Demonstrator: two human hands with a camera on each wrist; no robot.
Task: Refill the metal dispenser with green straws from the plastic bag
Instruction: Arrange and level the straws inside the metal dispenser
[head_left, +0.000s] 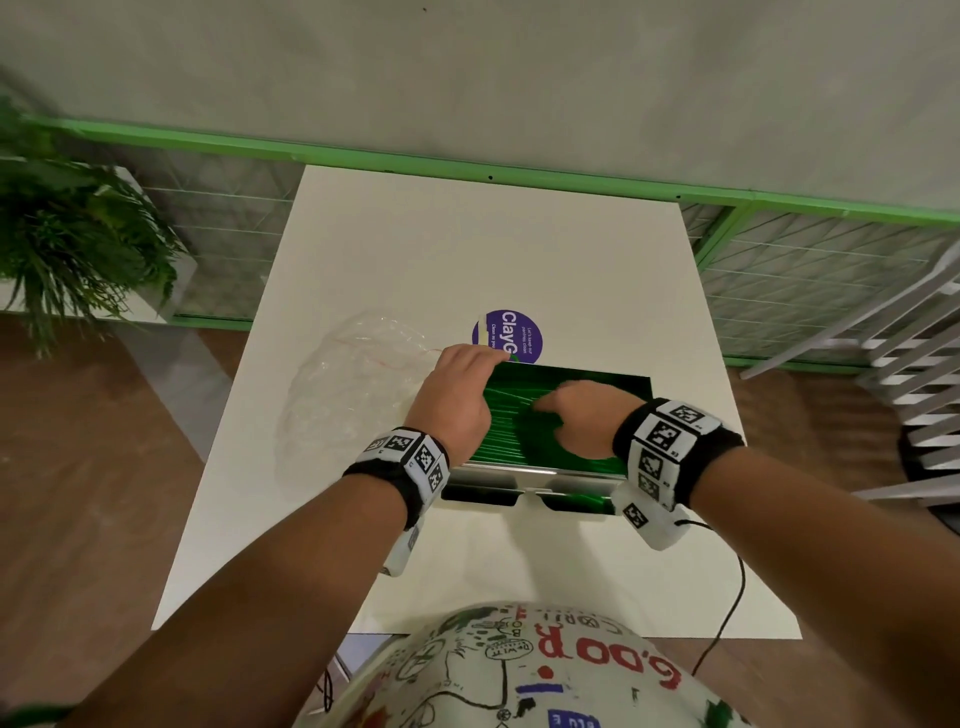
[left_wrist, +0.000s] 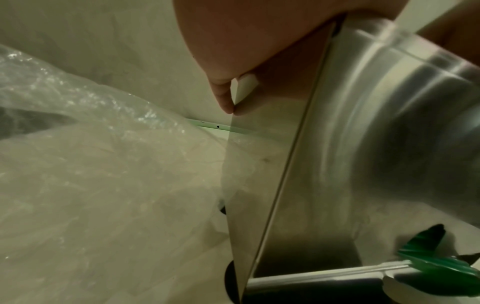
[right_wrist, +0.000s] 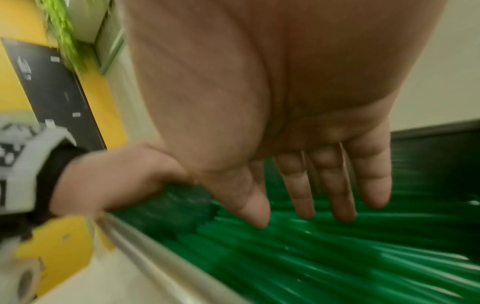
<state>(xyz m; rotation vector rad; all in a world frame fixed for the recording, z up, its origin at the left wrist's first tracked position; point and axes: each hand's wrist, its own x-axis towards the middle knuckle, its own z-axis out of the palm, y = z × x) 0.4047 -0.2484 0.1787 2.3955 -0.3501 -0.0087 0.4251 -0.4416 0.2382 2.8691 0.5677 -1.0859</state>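
Observation:
The metal dispenser (head_left: 540, 474) stands open on the white table (head_left: 467, 234), filled with green straws (head_left: 514, 421) lying side by side. My left hand (head_left: 457, 387) grips the dispenser's left wall near the back corner. In the left wrist view a fingertip (left_wrist: 224, 98) touches that steel wall (left_wrist: 337, 144). My right hand (head_left: 576, 410) is over the straws with its fingers straight. In the right wrist view that hand (right_wrist: 298, 214) reaches down onto the straws (right_wrist: 311, 259) inside the rim (right_wrist: 155, 257). The clear plastic bag (head_left: 343, 395) lies crumpled to the left and looks empty.
A purple round sticker (head_left: 511, 335) sits on the table just behind the dispenser. A potted plant (head_left: 67, 234) stands at the far left, a green mesh railing (head_left: 779, 260) runs behind, and white slatted chairs (head_left: 909, 389) stand at the right. A black cable (head_left: 732, 587) hangs from my right wrist.

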